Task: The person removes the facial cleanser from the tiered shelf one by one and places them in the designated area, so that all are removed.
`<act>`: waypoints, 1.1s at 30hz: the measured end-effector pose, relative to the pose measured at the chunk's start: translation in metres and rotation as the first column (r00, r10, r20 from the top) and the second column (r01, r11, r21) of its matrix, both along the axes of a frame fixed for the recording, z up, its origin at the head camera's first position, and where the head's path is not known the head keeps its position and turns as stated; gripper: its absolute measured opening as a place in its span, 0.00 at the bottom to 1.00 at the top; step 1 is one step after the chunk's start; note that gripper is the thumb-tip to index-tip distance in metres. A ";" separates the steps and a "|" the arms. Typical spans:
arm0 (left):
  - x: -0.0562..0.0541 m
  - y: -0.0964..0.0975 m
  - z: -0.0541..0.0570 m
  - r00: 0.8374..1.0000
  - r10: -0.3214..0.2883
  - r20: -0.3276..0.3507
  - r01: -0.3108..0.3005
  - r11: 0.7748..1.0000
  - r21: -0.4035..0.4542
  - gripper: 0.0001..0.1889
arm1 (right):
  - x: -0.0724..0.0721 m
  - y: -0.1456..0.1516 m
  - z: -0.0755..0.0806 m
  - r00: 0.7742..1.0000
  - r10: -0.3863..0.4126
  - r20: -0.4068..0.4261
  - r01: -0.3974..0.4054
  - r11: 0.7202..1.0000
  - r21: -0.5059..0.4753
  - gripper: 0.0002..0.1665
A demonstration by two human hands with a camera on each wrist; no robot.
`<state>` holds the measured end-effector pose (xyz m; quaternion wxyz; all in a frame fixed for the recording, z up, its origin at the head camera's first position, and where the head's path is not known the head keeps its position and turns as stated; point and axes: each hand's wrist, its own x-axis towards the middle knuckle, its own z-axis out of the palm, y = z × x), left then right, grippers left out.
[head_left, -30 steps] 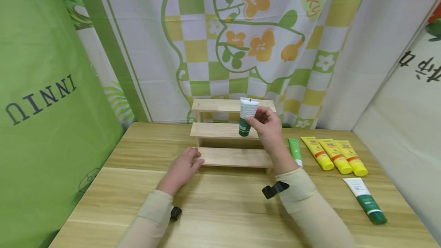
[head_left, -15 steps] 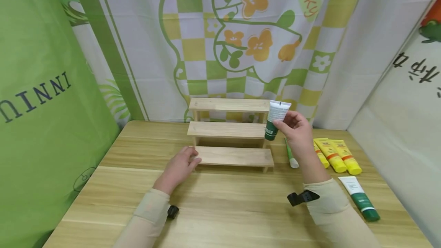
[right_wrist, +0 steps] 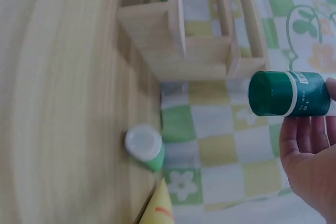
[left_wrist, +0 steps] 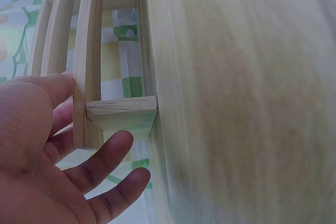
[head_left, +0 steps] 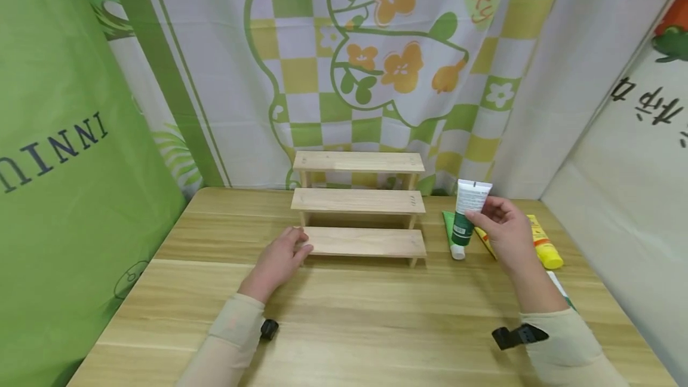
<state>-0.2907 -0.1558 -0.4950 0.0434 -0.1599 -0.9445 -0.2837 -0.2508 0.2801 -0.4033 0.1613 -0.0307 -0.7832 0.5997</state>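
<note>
A white and dark green squeeze tube point(head_left: 464, 226) is pinched between the thumb and fingers of my right hand point(head_left: 507, 229), cap end down. It hangs in the air right of a three-tier wooden shelf stand point(head_left: 360, 240), overlapping a light green tube point(head_left: 448, 226) in the head view. In the right wrist view the held tube's green cap point(right_wrist: 269, 94) points toward the stand. My left hand point(head_left: 276, 261) holds the left end of the lowest shelf. In the left wrist view its thumb point(left_wrist: 60, 85) lies against the board, with two fingers partly hidden behind it.
Yellow tubes point(head_left: 544, 243) lie on the wooden table point(head_left: 349, 321) at the right, partly hidden by my right hand. Another white and green tube point(head_left: 560, 290) shows in part beside my right forearm. A patterned curtain point(head_left: 301, 76) hangs behind the stand.
My right hand has carried the tube from in front of the upper shelves rightward and down, away from the stand. My left hand has stayed at the lowest shelf's end.
</note>
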 end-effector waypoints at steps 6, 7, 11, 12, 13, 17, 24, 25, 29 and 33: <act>0.001 -0.001 0.000 1.000 -0.003 0.020 0.003 1.000 0.001 0.19 | 0.008 0.020 -0.013 0.997 0.030 0.068 -0.034 0.998 0.059 0.21; 0.001 -0.001 0.000 1.000 -0.002 0.022 0.002 1.000 0.001 0.19 | 0.010 0.022 -0.014 0.996 0.032 0.079 -0.037 0.997 0.064 0.22; 0.002 -0.001 0.002 1.000 0.000 0.031 0.000 1.000 0.003 0.19 | 0.012 0.030 -0.020 0.988 0.058 0.142 -0.068 0.996 0.064 0.27; 0.002 -0.001 0.003 0.999 0.002 0.034 -0.002 1.000 0.003 0.20 | 0.012 0.031 -0.021 0.984 0.065 0.166 -0.077 0.995 0.065 0.28; 0.002 -0.001 0.003 0.999 0.004 0.035 -0.004 1.000 0.004 0.20 | 0.013 0.033 -0.022 0.978 0.070 0.196 -0.085 0.994 0.070 0.29; 0.002 0.000 0.005 0.999 0.004 0.043 -0.004 1.000 0.006 0.20 | 0.015 0.038 -0.029 0.939 0.077 0.335 -0.117 0.988 0.102 0.35; 0.003 0.000 0.006 0.999 -0.006 0.035 0.006 1.000 0.010 0.19 | 0.019 0.050 -0.049 0.870 0.044 0.491 -0.122 0.984 0.128 0.42; 0.003 0.000 0.006 0.999 -0.007 0.031 0.007 1.000 0.010 0.19 | 0.020 0.051 -0.051 0.863 0.030 0.505 -0.117 0.983 0.142 0.42; 0.002 0.000 0.006 1.000 -0.011 0.028 0.011 1.000 -0.001 0.19 | 0.023 0.055 -0.056 0.835 -0.014 0.551 -0.108 0.976 0.188 0.44; 0.003 0.001 0.005 0.999 -0.012 0.034 0.012 1.000 -0.001 0.19 | 0.025 0.059 -0.062 0.810 -0.033 0.586 -0.121 0.968 0.222 0.44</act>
